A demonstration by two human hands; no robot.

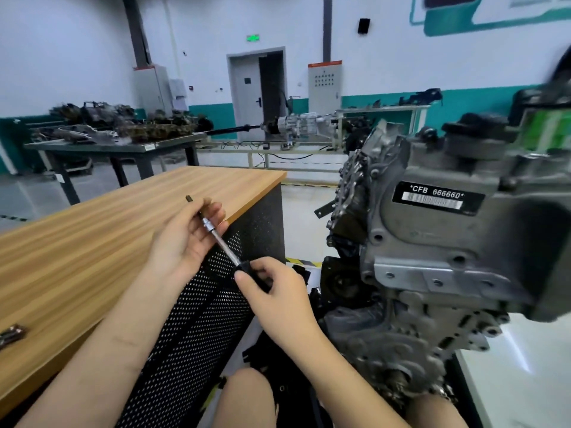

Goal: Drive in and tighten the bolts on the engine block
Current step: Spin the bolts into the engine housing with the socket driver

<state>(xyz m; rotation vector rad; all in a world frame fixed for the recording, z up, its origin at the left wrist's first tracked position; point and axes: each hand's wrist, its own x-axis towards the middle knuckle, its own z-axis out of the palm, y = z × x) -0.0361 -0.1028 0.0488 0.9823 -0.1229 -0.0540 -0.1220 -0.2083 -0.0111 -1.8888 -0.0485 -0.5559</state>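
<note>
The left hand [185, 233] is turned palm up, its fingers [213, 211] curled loosely round the far end of a long silver metal driver with a black handle [222, 242]. The thumb lies along the near side of the shaft, and the fingertips wrap over a small dark bolt [189, 199] that pokes out beyond them to the far left, seated at the tip of the tool. The right hand [275, 291] grips the black handle at the near end, fingers closed tightly round it, with the thumb pressed against the handle's left side. The tool runs diagonally between the two hands, from near right to far left, and is held in the air above the edge of the wooden surface with an orange rim [123, 230].

The grey cast-metal engine block with a black label reading CFB 666660 [432, 242] stands to the right, well apart from the tool and the hands. Its gears and chain face left toward the surface.

Below the wooden top, a black perforated metal panel [197, 329] forms the side of the bench. At the near left edge of the surface lies a small dark metal part [12, 333], only partly in view. Far behind, a grey table carries engine parts [123, 128].
</note>
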